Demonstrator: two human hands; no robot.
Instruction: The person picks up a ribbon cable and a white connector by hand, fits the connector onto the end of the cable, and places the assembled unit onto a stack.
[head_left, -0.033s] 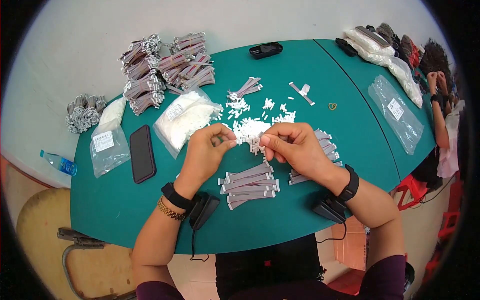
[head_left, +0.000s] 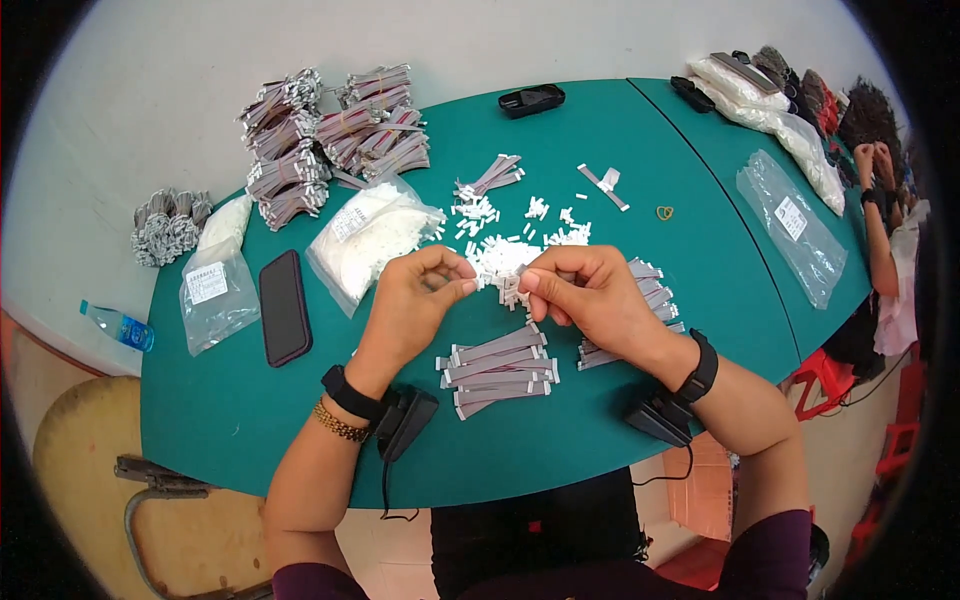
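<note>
Apparently nothing has shifted between the two views, which show the same instant: both hands sit in the same pose over the heap of small white plastic connector pieces [head_left: 497,255] on the green surface [head_left: 620,150]. The left hand [head_left: 415,300] is just left of that heap, its fingers [head_left: 462,288] pinched nearly closed, thumb to forefinger; whatever small part they hold is too tiny to make out. The right hand [head_left: 590,295] is just right of the heap, its fingers [head_left: 528,283] closed on the end of a short grey flat ribbon cable with white tips [head_left: 512,292], which hangs between the two hands, touching the heap's near edge. With no visible change, the work appears to be mid-step, the two pinches meeting at the cable end. Nearer the person than the heap lies a row of finished-looking grey ribbon cables [head_left: 497,365]; to the heap's left a clear bag of white parts [head_left: 375,235] and a black phone [head_left: 284,307]; beyond it, banded cable bundles [head_left: 340,140].
</note>
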